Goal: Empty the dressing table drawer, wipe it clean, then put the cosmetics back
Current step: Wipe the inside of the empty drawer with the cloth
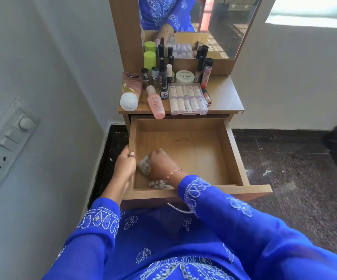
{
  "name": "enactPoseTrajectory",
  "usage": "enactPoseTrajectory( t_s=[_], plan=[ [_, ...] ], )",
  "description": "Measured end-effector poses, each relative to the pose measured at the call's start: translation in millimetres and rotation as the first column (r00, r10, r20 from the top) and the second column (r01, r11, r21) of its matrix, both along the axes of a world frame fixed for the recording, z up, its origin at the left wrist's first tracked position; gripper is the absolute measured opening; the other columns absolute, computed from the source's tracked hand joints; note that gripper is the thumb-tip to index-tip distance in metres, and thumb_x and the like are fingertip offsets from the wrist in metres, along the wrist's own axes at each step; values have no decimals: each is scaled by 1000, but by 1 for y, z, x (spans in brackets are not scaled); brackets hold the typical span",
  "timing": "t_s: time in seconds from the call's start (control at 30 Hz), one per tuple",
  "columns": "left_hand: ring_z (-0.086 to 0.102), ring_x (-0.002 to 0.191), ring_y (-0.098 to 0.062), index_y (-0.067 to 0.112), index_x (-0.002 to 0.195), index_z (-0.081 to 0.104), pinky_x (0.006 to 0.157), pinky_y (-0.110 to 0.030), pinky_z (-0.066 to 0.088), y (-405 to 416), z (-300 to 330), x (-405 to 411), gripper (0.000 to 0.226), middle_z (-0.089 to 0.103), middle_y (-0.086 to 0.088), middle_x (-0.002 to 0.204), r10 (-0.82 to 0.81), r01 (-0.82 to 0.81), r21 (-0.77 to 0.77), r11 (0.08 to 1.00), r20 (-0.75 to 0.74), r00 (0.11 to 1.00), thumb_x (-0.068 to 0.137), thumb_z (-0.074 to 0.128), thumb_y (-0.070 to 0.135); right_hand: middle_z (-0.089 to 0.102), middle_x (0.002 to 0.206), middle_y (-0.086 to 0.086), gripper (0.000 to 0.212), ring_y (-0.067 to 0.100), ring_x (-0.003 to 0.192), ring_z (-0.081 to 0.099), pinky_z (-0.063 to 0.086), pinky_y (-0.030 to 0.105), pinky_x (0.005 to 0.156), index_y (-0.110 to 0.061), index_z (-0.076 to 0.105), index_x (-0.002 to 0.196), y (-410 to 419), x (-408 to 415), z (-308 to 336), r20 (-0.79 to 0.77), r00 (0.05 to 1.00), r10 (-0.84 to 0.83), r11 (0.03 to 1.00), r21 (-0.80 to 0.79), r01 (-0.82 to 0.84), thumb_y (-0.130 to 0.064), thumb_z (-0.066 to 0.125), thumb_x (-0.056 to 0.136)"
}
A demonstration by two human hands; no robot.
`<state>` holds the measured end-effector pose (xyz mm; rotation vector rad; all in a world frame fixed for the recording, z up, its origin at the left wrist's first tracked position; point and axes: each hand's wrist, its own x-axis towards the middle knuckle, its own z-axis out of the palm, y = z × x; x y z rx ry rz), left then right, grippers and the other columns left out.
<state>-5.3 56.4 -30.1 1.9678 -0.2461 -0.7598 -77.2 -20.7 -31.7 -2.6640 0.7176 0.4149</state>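
Blue embroidered sleeves nearest. Right hand fingers bunch a cloth on the near-left floor of the emptied drawer; left hand fingers curl over its left wall. Advice: sweep corners beyond the fingers. Cosmetics wait on the counter beyond, below a mirror; dark floor right.

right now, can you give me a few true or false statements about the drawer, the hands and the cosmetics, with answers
1. The drawer is pulled open. True.
2. The right hand holds a cloth inside the drawer. True.
3. The left hand is lifting the pink bottle. False: it grips the drawer's left wall; the bottle lies on the tabletop.
4. Cosmetics fill the drawer. False: only the cloth and hand are inside.
5. The clear nail case sits on the tabletop. True.
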Motion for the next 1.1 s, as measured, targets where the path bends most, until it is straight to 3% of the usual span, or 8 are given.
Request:
enactPoseTrajectory(
  t_s=[0.1, 0.23, 0.37, 0.47, 0.7, 0.83, 0.93, 1.1],
  plan=[
    [39, 132, -19, 17, 143, 33, 99, -20, 27, 0, -2, 1, 44, 42, -3, 144, -9, 9, -16, 1000, 5, 1000, 99, 32, 12, 61, 113, 13, 29, 27, 107, 58, 43, 35, 95, -5, 58, 114, 16, 17, 5, 1, 999, 55, 994, 93, -55, -18, 51, 89],
    [35, 136, -19, 19, 145, 29, 107, -27, 26, 0, -6, 3, 45, 37, -1, 147, -25, 25, -4, 1000, -10, 1000, 100, 31, 15, 60, 76, 12, 21, 25, 68, 56, 47, 27, 60, 3, 65, 94, 3, 4, 3, -140, 990, 27, 928, 373, 28, -11, 56, 81],
    [39, 133, -20, 22, 143, 32, 106, -30, 29, 1, -7, 4, 44, 42, -1, 144, -45, 45, -2, 999, -7, 999, 100, 31, 16, 47, 59, 5, 18, 16, 53, 39, 33, 20, 45, -8, 49, 60, -13, -15, 8, -213, 977, 34, 903, 425, 61, 0, 48, 76],
    [39, 133, -21, 21, 143, 32, 106, -32, 30, 1, -7, 5, 44, 42, -2, 144, -45, 45, 11, 999, -4, 999, 99, 31, 17, 43, 56, 2, 17, 14, 46, 35, 25, 12, 37, -9, 45, 57, -36, -33, 18, -237, 971, -38, 857, 492, 153, 3, 47, 69],
    [44, 127, -27, 22, 146, 26, 100, -34, 36, -2, -7, 3, 49, 43, -5, 143, -18, 11, 68, 998, 96, 995, 98, 36, 19, 63, 55, 6, 15, 18, 44, 59, 45, 15, 42, -6, 59, 60, -85, -87, 33, -240, 879, -413, 409, 813, 414, -9, 47, 50],
    [37, 134, -25, 19, 146, 23, 104, -35, 33, -5, 5, -8, 54, 35, -6, 149, 11, -27, 46, 999, 314, 949, 95, 42, 16, 64, 74, 9, 26, 21, 62, 63, 52, 27, 59, -8, 58, 81, -80, -94, 36, -165, 756, -633, 88, 955, 283, -7, 47, 59],
    [35, 136, -18, 17, 142, 32, 103, -22, 27, -5, 7, -12, 50, 37, -3, 147, 6, 39, -86, 996, 473, 881, 94, 45, 13, 66, 68, 7, 23, 19, 57, 65, 55, 25, 55, -6, 58, 84, -64, -91, 41, -202, 652, -731, -118, 978, 170, -5, 36, 79],
    [48, 124, -11, 15, 137, 42, 98, -16, 35, -7, 12, -25, 43, 51, -2, 135, -50, 151, -301, 942, 319, 946, 94, 48, 17, 65, 71, 9, 27, 22, 61, 65, 55, 27, 57, -4, 58, 88, -47, -83, 43, -199, 570, -797, -220, 975, 32, -8, 32, 82]
  ],
)
